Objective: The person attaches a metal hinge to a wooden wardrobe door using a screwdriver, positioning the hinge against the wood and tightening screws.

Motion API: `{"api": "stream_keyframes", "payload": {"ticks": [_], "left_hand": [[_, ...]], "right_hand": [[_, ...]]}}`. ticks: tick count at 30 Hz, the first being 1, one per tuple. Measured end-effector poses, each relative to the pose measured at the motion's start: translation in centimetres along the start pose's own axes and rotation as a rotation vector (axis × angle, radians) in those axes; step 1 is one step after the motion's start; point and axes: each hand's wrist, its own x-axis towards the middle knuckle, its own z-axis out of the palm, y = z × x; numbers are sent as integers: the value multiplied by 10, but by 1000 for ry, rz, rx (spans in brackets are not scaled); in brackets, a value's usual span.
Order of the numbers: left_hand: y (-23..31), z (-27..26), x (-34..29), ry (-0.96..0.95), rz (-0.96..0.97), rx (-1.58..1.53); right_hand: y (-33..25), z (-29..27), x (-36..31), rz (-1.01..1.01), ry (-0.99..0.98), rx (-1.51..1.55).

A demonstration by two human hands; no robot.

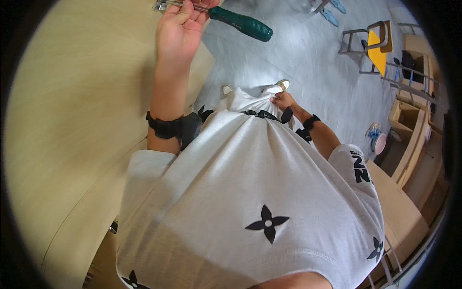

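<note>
At the top of the head view, my left hand (182, 26) is closed around the shaft end of a screwdriver (243, 24). Its dark green handle sticks out to the right, past my fingers. The metal shaft runs left toward a small metal fitting (160, 5) at the edge of a pale wooden panel (86, 96). The frame's top cuts off part of my fingers, and I cannot tell whether the tip touches the fitting. Lower down, my right hand (284, 99) rests at my white trousers (245, 99) with curled fingers. What they hold, if anything, is hidden.
The pale panel fills the left side, close beside my left arm. At right are a yellow-seated chair (376, 52), wooden open compartments (406, 115) and metal rails. A pink basin (379, 143) and blue slippers (330, 17) lie on the grey floor (293, 53).
</note>
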Motion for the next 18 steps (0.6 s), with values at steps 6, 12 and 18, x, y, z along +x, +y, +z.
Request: {"api": "stream_keyframes", "payload": {"ticks": [6, 12, 18], "left_hand": [[-6, -2, 3, -10, -32, -44], [-10, 4, 4, -3, -96, -58], [-8, 5, 4, 29, -74, -78]], "right_hand": [[-20, -10, 60, 24, -707, -226], [-138, -2, 84, 166, -886, 307], [-202, 26, 97, -626, -930, -648]]}}
